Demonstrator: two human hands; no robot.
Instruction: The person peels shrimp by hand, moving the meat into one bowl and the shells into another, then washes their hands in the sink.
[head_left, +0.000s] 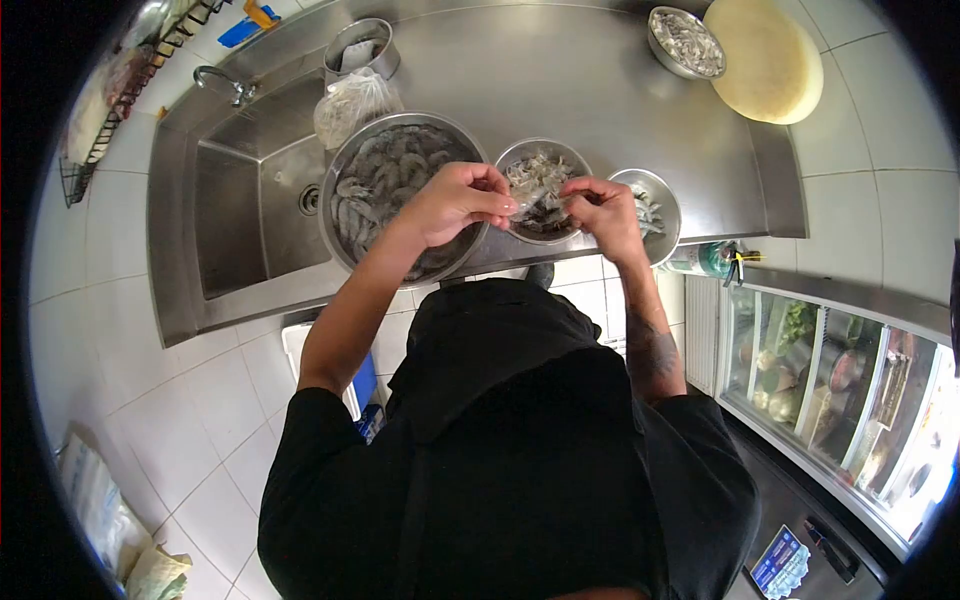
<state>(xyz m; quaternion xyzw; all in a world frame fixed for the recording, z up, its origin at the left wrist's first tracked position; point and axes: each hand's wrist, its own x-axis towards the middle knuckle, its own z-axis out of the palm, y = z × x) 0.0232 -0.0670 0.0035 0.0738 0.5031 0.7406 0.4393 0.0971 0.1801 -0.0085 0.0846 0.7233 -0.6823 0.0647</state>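
Over the middle metal bowl (pixel 503 157), my left hand (pixel 462 207) pinches a pale, translucent shrimp (pixel 527 207) by one end. My right hand (pixel 606 214) is close by on the right, thumb and fingers pressed together; what they hold is too small to make out. Shrimp shells and heads (pixel 545 172) fill the bowl below. Left of it, a large metal bowl (pixel 333 238) holds many whole grey shrimp (pixel 385 170), partly behind my left forearm. Peeled-looking shrimp (pixel 650 212) lie in a smaller metal bowl (pixel 668 240) beyond my right hand.
A sink (pixel 235 225) with a faucet (pixel 225 85) is at left. Behind the large bowl are a plastic bag (pixel 350 108) and a metal pot (pixel 385 62). A bowl of pale pieces (pixel 688 45) and a round board (pixel 775 65) sit back right. A glass-topped display case (pixel 810 370) stands at right.
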